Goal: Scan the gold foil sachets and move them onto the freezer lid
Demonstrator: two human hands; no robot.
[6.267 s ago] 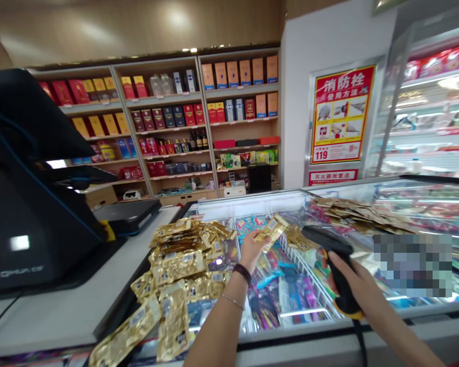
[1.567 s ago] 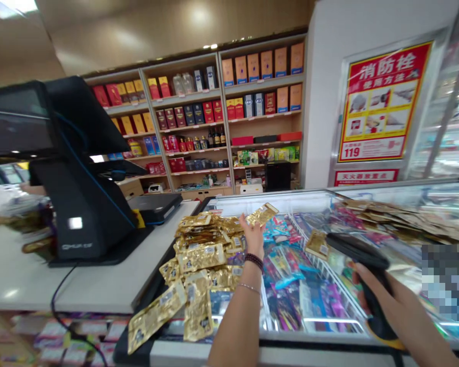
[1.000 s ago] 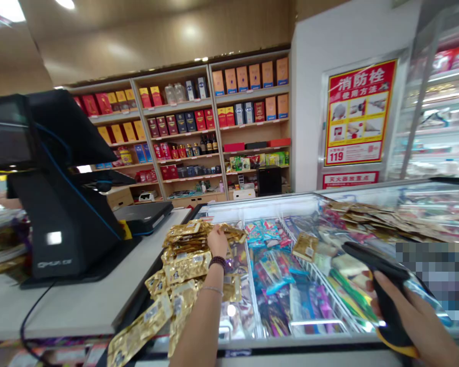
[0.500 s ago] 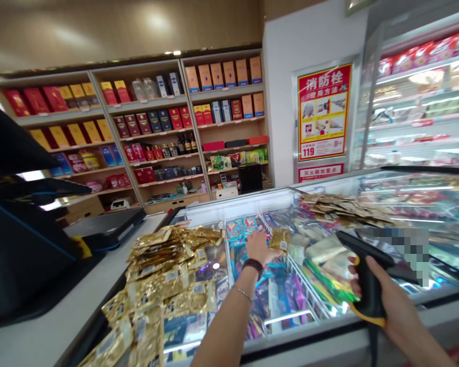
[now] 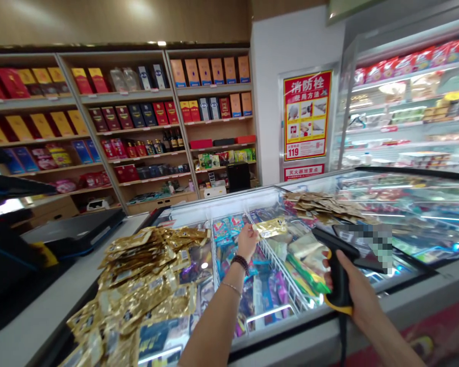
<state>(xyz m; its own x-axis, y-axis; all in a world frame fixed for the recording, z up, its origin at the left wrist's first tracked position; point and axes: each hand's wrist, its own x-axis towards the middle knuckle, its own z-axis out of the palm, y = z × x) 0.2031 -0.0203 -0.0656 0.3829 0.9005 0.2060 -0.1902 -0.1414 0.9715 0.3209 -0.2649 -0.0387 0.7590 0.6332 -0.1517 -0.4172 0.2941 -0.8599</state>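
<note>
My left hand, with a beaded bracelet on its wrist, is closed on one end of a gold foil packet above the glass top of a chest freezer. The packet points to the right from my fingertips. In my closed right hand is a black and yellow barcode scanner, its head turned to the left and its cord hanging down. A large heap of gold packets spreads over the freezer's left side. Farther back, a pile of brownish-gold packets lies on the glass.
Under the glass are wire baskets of colourful frozen goods. A dark checkout machine stands on the counter at the left. Behind are shelves of boxed goods, a red fire-hydrant poster and a lit display fridge.
My left hand's fingers, spread beside the packet before, now pinch its end, and the packet has turned lengthwise. The view has shifted right. The scanner stays in my right hand.
</note>
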